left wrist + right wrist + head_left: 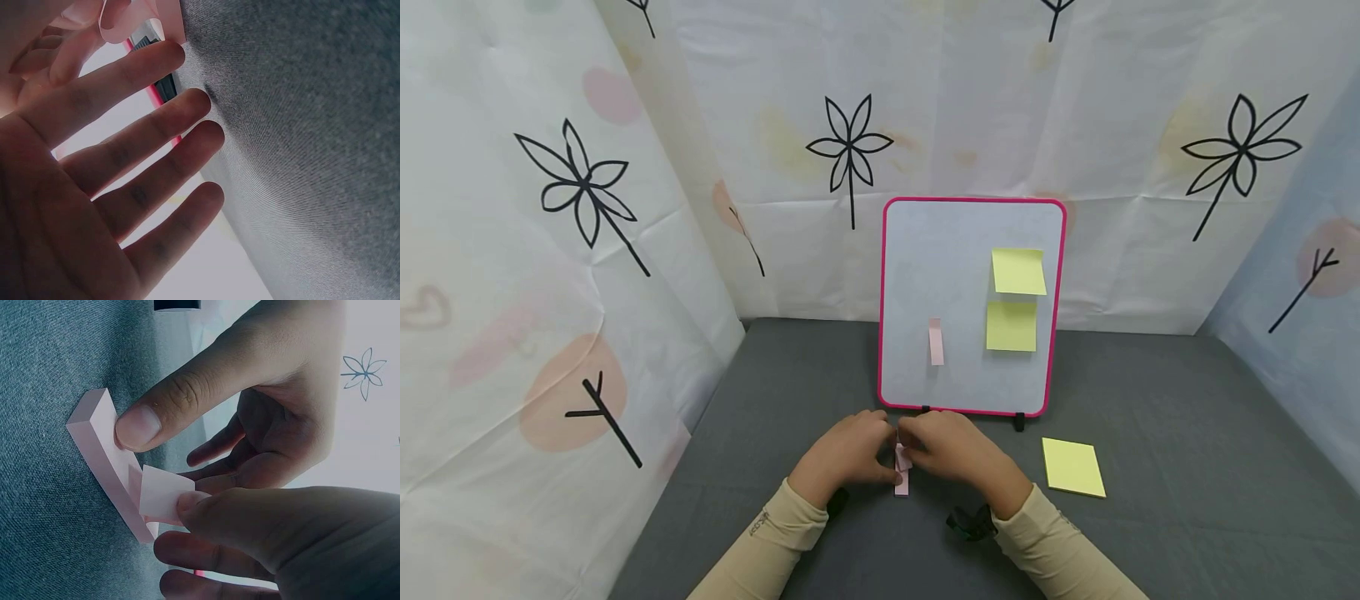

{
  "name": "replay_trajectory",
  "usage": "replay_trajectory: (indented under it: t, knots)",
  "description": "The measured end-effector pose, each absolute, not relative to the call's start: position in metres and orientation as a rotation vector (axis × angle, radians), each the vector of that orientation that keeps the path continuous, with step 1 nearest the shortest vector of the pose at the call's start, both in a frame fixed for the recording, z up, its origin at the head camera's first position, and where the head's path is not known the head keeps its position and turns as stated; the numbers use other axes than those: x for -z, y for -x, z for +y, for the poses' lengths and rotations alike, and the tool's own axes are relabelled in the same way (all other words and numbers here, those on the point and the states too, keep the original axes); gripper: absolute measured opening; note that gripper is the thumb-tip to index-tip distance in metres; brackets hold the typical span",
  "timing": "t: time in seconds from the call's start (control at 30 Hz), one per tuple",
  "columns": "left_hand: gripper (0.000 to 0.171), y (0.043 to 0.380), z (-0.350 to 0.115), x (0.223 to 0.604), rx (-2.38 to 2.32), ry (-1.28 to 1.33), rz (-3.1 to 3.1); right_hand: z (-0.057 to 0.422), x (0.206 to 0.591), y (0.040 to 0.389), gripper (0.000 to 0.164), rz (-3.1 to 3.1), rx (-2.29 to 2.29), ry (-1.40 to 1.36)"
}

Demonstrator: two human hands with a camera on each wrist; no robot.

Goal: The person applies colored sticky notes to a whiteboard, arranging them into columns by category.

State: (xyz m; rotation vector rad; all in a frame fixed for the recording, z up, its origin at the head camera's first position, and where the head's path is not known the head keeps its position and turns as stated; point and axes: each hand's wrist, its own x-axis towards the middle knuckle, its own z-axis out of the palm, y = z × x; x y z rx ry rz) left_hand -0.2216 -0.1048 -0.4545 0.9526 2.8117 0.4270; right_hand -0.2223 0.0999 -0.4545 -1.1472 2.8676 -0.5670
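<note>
A narrow pad of pink sticky notes lies on the dark table between the two hands. The left hand presses its thumb on top of the pad, and its other fingers stretch out straight in the left wrist view. From the far end, the right hand pinches the top pink sheet between thumb and finger. That sheet curls up off the pad and its near part still joins the stack, as the left wrist view shows too.
Behind the hands a pink-framed whiteboard stands on black feet. One pink strip and two yellow sticky notes are on it. A yellow note pad lies on the table to the right. Patterned cloth surrounds the table.
</note>
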Motion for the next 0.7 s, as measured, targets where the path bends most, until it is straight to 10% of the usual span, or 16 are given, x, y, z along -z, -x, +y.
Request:
replay_trajectory:
  t: [0.7]
  knots:
    - [0.033, 0.2223, -0.106, 0.456, -0.462, -0.969, 2.816, 0.0986, 0.4538, 0.2225, 0.007, 2.838, 0.61, 1.184]
